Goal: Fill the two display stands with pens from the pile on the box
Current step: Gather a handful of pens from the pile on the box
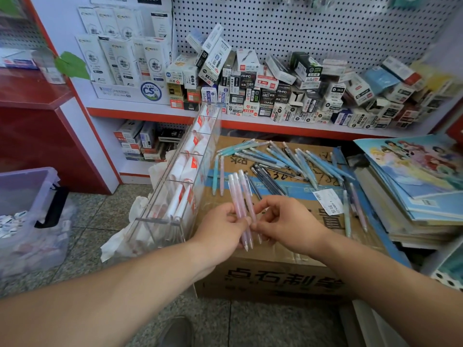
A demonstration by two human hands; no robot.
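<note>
You hold few pale pink pens (241, 194): translucent barrels, white push-button ends. Long axis runs away from you, tips toward you, button ends toward pile. Left hand (223, 229) grip pinches bundle low. Right hand (283, 221) grip pinches same pens from other side, above cardboard box (263, 274). Pen pile (288, 161) (blue, dark) lies behind on box top. Acrylic display stand (185, 176) just left of box, compartments w/ white wrapping. Book stack (413, 196) at right.

Bright, even light; wide-angle bending and softness toward edges.

A stationery shop: pegboard wall (313, 26), red-edged shelf (250, 121) heaped with boxed pens (263, 91), stacked notebooks (421, 176).
</note>
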